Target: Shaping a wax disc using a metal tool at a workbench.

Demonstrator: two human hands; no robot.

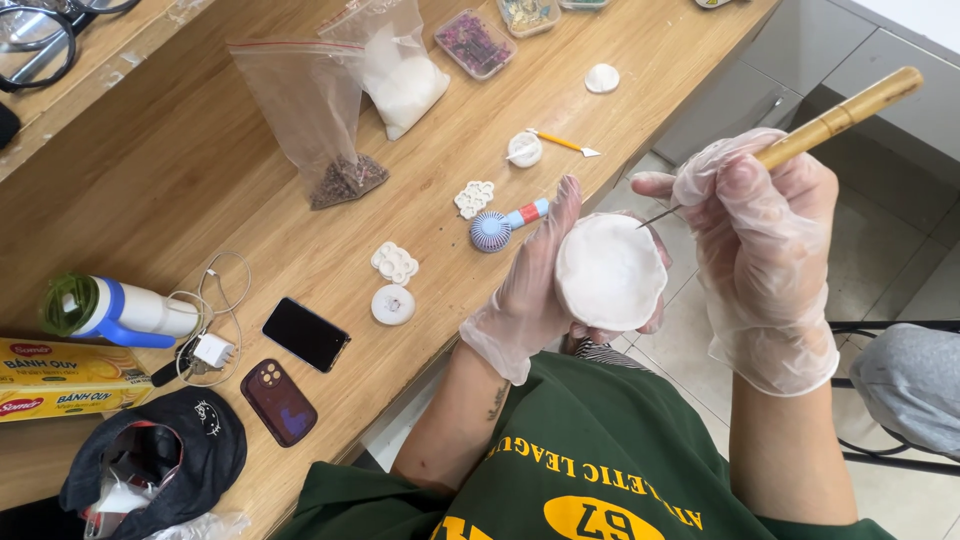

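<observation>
- The left hand, in a thin clear glove, cups a round white clay piece in front of the person's chest, off the edge of the wooden surface; its fingers are curled around the back and rim, holding the piece
- The right hand, also gloved, has its fingers closed on a bamboo-handled tool, whose thin dark tip touches the upper right rim of the clay piece
- On the surface near the left hand lie a small striped blue ball tool, white flower-shaped moulds and a white round disc
- Further left sit a black phone, a dark red phone case and a white charger
- Two clear plastic bags stand at the back, one with brown grains, one with white material
</observation>
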